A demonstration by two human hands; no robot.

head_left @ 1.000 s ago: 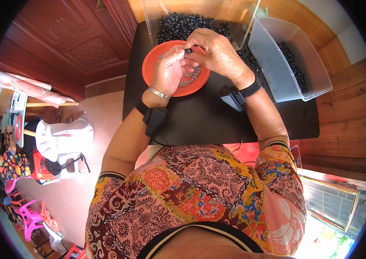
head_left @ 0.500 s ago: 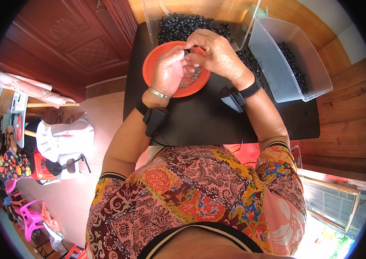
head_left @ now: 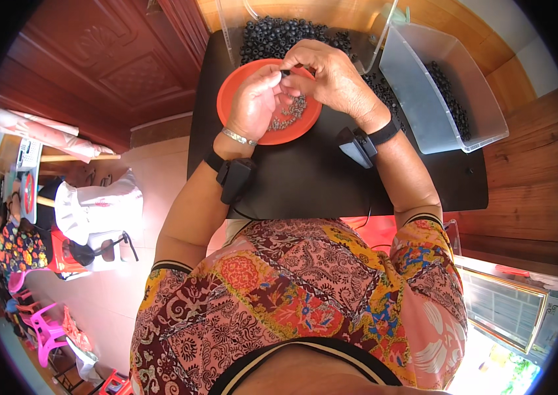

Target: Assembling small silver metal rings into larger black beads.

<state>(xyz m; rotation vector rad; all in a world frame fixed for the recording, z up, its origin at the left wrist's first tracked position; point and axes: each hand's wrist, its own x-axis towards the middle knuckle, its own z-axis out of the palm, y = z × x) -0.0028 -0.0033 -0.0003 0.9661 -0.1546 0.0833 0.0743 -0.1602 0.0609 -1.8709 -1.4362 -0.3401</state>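
Note:
Over an orange bowl [head_left: 228, 99], both of my hands meet at a small black part [head_left: 285, 74]. The thumb and fingertips of my left hand [head_left: 257, 100] pinch it, with the palm turned partly up. From the other side, the bent fingers of my right hand [head_left: 336, 78] are closed at the same part; their tips are partly hidden. Inside the bowl, beneath my hands, lie many tiny silvery metal pieces [head_left: 292, 118], too small to name for certain.
Many round black parts [head_left: 279, 36] fill a clear bin beyond the bowl. At right, a translucent tub [head_left: 417, 99] holds more black parts. Loose ones lie between them on the black table [head_left: 312, 184]. Another person [head_left: 12, 240] sits far left, near pink chairs [head_left: 47, 334].
Both hands stay together at the black part and have shifted only slightly. The whole view has moved a little; nothing has been let go.

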